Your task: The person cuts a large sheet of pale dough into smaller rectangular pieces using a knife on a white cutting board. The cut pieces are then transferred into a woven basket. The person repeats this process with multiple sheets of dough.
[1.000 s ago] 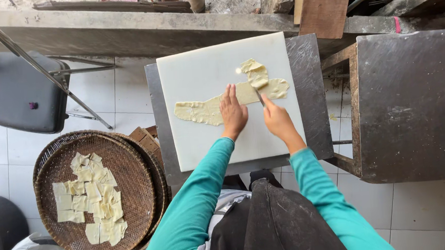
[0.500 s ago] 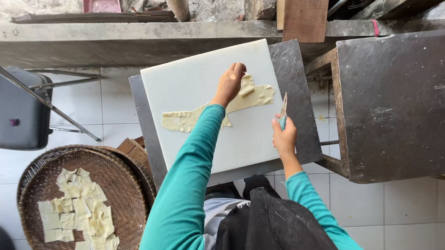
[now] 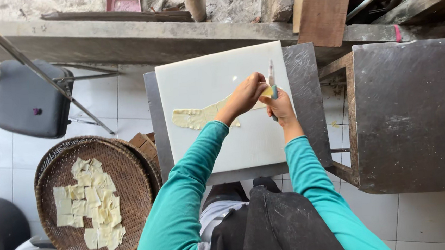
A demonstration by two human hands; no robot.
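Right hand: the right hand [image 3: 282, 105] is clenched round a knife [image 3: 271, 81], blade pointing up and away from the body, handle hidden in the fist.
Left hand: the left hand [image 3: 246, 93] is curled over the right end of the dough [image 3: 201, 116], fingertips pinching a small yellowish piece just beside the knife; the two hands touch.
Dough: a thin, pale, ragged strip lying flat across the middle of the board [image 3: 213, 68], running from its left part to the hands; its right end is covered by the hands.
Board: white, rectangular, set on a dark metal table [image 3: 310, 108] that shows as a rim on the left, right and near sides.
Sleeves: both arms wear teal sleeves; a dark apron shows below.
Basket: a round woven tray [image 3: 132, 183] on the floor to the left, well apart from the board, holding a heap of cut dough squares [image 3: 89, 202].
Chair: a dark folding chair [image 3: 28, 102] at far left.
Bench: a second dark table [image 3: 415, 116] to the right, just beside the first.
Plank: a wooden plank [image 3: 324, 8] leaning at the back, above the board.
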